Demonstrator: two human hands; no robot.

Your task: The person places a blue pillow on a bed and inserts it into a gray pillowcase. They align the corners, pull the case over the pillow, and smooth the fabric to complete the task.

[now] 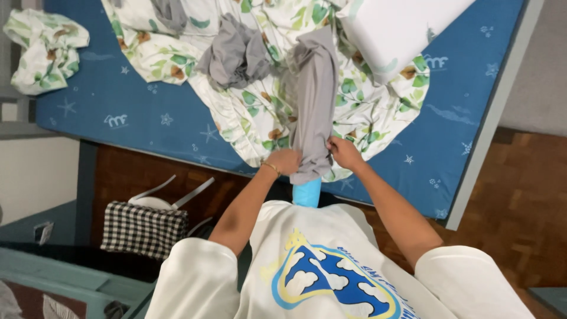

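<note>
My left hand (284,161) and my right hand (344,152) both grip the lower edge of a grey cover (313,100) that is pulled over a long light-blue cushion (307,193). Only the cushion's bottom end shows below the grey cloth, close against my white shirt. The covered cushion stretches away from me over a leaf-patterned sheet (360,112) on a blue mattress (136,106).
A second crumpled grey cloth (233,53) lies on the sheet, and a white pillow (396,26) sits at the far right. A leaf-patterned pillowcase (44,50) lies off the mattress at left. A black-and-white checked bag (142,227) rests on the wooden floor.
</note>
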